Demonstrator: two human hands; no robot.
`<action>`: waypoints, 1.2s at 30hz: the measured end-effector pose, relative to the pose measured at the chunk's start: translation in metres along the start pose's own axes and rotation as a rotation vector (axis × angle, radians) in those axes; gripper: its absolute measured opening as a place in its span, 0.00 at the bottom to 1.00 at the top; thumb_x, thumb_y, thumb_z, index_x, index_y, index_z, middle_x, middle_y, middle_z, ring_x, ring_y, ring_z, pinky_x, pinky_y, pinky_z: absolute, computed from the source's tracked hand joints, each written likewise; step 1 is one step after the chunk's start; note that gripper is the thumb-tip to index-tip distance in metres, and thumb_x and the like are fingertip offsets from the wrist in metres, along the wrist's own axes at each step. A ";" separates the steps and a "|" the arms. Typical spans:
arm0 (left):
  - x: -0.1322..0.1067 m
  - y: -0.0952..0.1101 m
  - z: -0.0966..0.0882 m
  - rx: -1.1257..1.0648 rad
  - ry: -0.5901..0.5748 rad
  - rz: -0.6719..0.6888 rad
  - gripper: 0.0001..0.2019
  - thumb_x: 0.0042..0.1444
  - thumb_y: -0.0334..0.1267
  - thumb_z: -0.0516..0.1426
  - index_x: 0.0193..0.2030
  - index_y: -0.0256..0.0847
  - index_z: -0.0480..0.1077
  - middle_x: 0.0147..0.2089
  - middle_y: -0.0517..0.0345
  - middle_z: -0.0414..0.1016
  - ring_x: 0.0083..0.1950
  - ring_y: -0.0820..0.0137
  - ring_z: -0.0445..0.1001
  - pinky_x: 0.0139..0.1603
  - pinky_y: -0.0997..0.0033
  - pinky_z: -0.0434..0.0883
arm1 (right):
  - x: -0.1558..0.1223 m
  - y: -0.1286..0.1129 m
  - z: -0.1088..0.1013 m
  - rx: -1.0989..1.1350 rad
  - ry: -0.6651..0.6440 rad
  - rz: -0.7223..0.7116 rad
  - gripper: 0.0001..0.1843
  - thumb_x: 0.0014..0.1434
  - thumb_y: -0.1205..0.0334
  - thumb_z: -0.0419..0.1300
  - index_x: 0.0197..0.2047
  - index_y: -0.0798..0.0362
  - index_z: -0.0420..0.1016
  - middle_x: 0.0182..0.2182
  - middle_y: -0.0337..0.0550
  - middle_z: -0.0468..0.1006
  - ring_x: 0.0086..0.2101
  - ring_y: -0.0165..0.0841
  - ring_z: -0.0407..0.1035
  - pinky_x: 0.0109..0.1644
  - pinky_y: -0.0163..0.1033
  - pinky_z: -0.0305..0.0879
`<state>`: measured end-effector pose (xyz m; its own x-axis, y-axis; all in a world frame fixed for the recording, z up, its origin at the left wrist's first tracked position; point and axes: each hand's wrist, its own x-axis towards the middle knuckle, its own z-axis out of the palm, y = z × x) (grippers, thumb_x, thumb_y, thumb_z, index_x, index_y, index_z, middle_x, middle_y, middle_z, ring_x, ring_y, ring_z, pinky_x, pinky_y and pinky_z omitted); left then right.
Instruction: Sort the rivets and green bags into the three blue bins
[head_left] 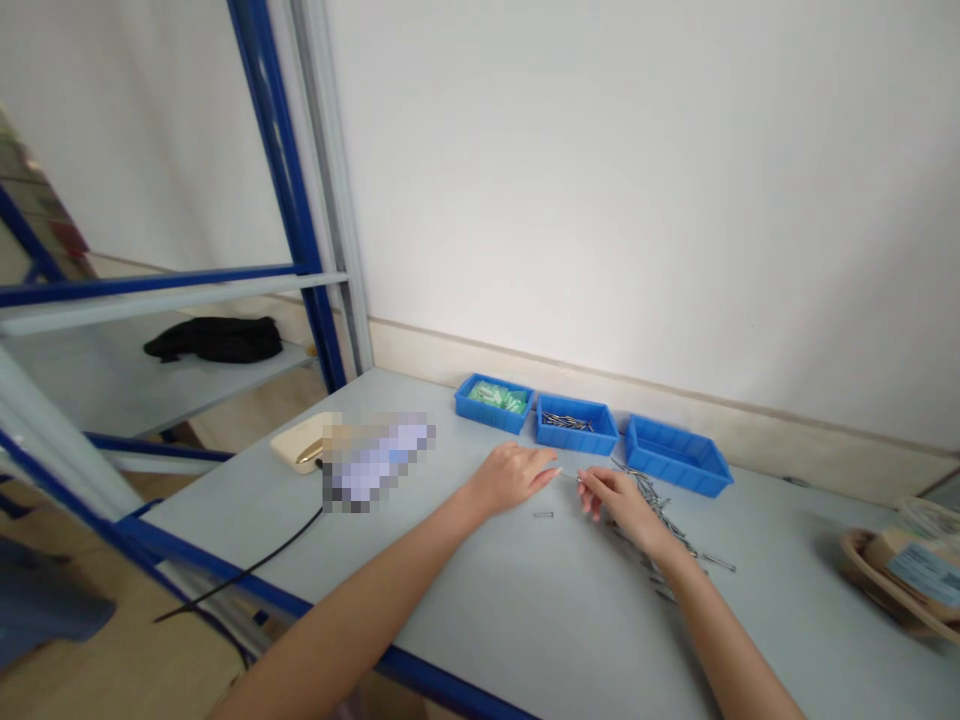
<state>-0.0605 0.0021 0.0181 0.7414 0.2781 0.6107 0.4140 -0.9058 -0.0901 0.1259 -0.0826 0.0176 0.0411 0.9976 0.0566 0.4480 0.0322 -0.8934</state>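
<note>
The left hand (pixel 517 474) is held with thumb and forefinger parted near a thin metal piece (pixel 570 477) between the hands; contact cannot be told. The piece is pinched by the right hand (pixel 609 497), seemingly for control; loose pieces (pixel 660 507) are heaped alongside, apparently for easy reach.

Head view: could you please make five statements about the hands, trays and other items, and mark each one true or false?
1. Three blue trays stand in a row near the wall. True.
2. The left tray holds metal pieces. False: it holds green and white items.
3. The right hand pinches a thin piece at its fingertips. True.
4. The left hand is inside a tray. False: it is over the table, in front of the trays.
5. The black item lies on the table. False: it lies on the shelf at the left.
</note>
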 end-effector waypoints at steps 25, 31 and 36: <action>-0.127 -0.024 -0.095 0.315 0.140 -0.579 0.14 0.63 0.41 0.45 0.50 0.40 0.63 0.47 0.51 0.72 0.49 0.61 0.68 0.54 0.55 0.59 | -0.038 0.023 -0.036 -0.651 0.172 -0.160 0.13 0.52 0.53 0.57 0.40 0.45 0.76 0.43 0.44 0.75 0.46 0.44 0.66 0.49 0.47 0.60; -0.189 -0.021 -0.112 0.425 0.096 -0.669 0.17 0.62 0.43 0.43 0.50 0.36 0.63 0.48 0.47 0.72 0.50 0.61 0.69 0.62 0.50 0.50 | -0.033 0.028 -0.035 -0.711 0.023 -0.076 0.10 0.52 0.63 0.53 0.34 0.50 0.75 0.34 0.43 0.77 0.35 0.37 0.70 0.40 0.42 0.62; -0.186 -0.020 -0.117 0.402 0.029 -0.689 0.16 0.61 0.42 0.43 0.49 0.37 0.64 0.47 0.47 0.74 0.53 0.59 0.68 0.63 0.42 0.42 | -0.033 0.020 -0.027 -0.702 0.057 -0.191 0.08 0.52 0.64 0.53 0.31 0.52 0.74 0.34 0.44 0.76 0.37 0.38 0.69 0.43 0.41 0.60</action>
<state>-0.2682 -0.0691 -0.0013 0.2377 0.7197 0.6523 0.9368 -0.3474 0.0419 0.1573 -0.1167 0.0099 -0.0574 0.9732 0.2228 0.9184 0.1390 -0.3705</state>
